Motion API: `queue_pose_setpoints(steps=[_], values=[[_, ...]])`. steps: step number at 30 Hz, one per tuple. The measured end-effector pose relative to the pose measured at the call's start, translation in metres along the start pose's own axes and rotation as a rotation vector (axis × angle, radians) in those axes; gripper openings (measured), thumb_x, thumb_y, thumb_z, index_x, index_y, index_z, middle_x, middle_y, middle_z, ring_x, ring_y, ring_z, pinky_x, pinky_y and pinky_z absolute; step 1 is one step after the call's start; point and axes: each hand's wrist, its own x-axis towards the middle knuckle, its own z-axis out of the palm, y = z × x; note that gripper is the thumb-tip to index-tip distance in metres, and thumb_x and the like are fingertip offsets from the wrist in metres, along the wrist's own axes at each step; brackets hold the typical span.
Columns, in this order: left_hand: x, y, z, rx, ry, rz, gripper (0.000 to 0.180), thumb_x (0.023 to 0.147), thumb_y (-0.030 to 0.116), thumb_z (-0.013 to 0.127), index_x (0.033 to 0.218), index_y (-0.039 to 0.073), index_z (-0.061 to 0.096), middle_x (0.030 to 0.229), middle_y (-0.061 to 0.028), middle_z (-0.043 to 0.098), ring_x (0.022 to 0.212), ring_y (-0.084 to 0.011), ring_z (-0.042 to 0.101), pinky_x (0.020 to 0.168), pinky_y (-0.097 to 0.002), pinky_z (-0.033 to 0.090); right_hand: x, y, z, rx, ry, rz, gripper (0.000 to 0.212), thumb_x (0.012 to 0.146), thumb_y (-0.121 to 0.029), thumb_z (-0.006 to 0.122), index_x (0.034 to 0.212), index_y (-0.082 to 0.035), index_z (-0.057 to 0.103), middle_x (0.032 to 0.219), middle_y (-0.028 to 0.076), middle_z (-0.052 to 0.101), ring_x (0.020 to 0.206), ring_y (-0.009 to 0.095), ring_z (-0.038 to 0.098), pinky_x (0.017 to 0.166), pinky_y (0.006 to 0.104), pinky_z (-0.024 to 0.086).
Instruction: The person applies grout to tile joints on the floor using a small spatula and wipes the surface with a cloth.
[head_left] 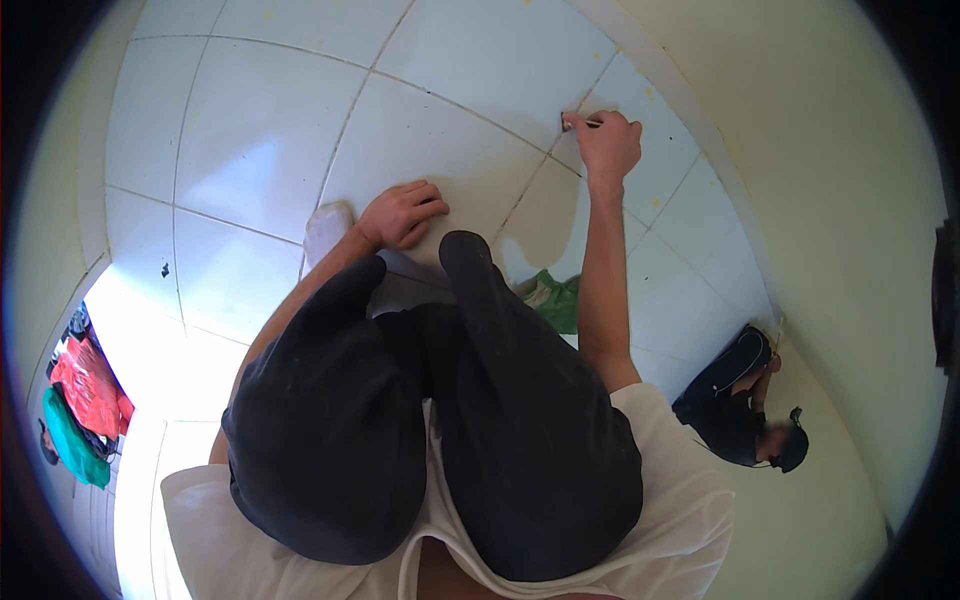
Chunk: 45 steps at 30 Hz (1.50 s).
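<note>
Out ahead and to the right, my right hand (608, 146) is closed on a small scraper (566, 122). Its dark flat edge meets the white tiled floor (450, 130) close to a grout joint. Most of its pale handle is hidden by my fingers. My left hand (402, 214) hangs low in front of my knees, close to the floor. Its fingers are loosely bent and a little apart, with nothing visible in them. A green cloth (556, 303) lies crumpled between my right forearm and my dark-trousered knee.
A pale sock-covered foot (328, 230) is left of my left hand. Small dark bits (165, 270) and yellowish spots mark the tiles. A wall (780, 110) bounds the floor at right, where a person in black (735, 410) sits. Red and green bundles (88, 385) lie beyond the doorway.
</note>
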Motion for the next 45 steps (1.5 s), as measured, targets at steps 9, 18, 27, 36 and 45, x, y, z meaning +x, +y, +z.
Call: queue_pose_setpoints(steps=[9,18,27,36,45], values=[[0.001,0.001,0.001,-0.003,0.017,0.003,0.034,0.073,0.009,0.059,0.107,0.007,0.064,0.100,-0.0106,0.058,0.095,-0.0319,0.061,0.081,-0.0429,0.054,0.007,-0.003,-0.009,0.150,-0.448,0.010,0.048,0.070,-0.054,0.088,0.085,-0.008,0.082,0.082,0.009,0.074,0.092,0.031,0.063,0.072,0.0434,0.054],[-0.001,-0.001,0.000,-0.007,-0.009,-0.011,0.036,0.074,0.010,0.058,0.109,0.008,0.064,0.102,-0.0115,0.060,0.096,-0.0333,0.061,0.083,-0.0431,0.054,-0.007,-0.005,0.010,0.090,0.107,-0.097,0.046,0.070,-0.051,0.089,0.079,-0.007,0.079,0.086,0.004,0.073,0.091,0.027,0.058,0.074,0.0407,0.052],[0.000,-0.001,0.001,0.004,-0.016,-0.010,0.036,0.076,0.011,0.058,0.110,0.008,0.065,0.102,-0.0111,0.060,0.095,-0.0328,0.062,0.083,-0.0425,0.054,0.002,-0.014,0.012,0.304,-0.077,-0.344,0.035,0.070,-0.039,0.090,0.077,-0.007,0.078,0.082,0.001,0.071,0.086,0.027,0.055,0.075,0.0400,0.051],[0.000,0.000,0.001,-0.006,0.002,0.001,0.035,0.076,0.010,0.058,0.110,0.007,0.065,0.101,-0.0114,0.060,0.095,-0.0329,0.062,0.082,-0.0424,0.054,-0.003,-0.012,0.010,0.276,-0.220,-0.284,0.036,0.064,-0.038,0.094,0.080,-0.010,0.078,0.084,0.002,0.070,0.100,0.028,0.059,0.080,0.0432,0.053],[-0.001,0.001,0.001,-0.010,0.015,-0.005,0.034,0.075,0.007,0.058,0.108,0.007,0.066,0.102,-0.0114,0.061,0.095,-0.0335,0.063,0.082,-0.0426,0.054,-0.008,-0.009,0.024,0.333,-0.089,-0.226,0.052,0.063,-0.043,0.096,0.092,-0.007,0.071,0.088,0.006,0.072,0.090,0.025,0.063,0.075,0.0415,0.053]])
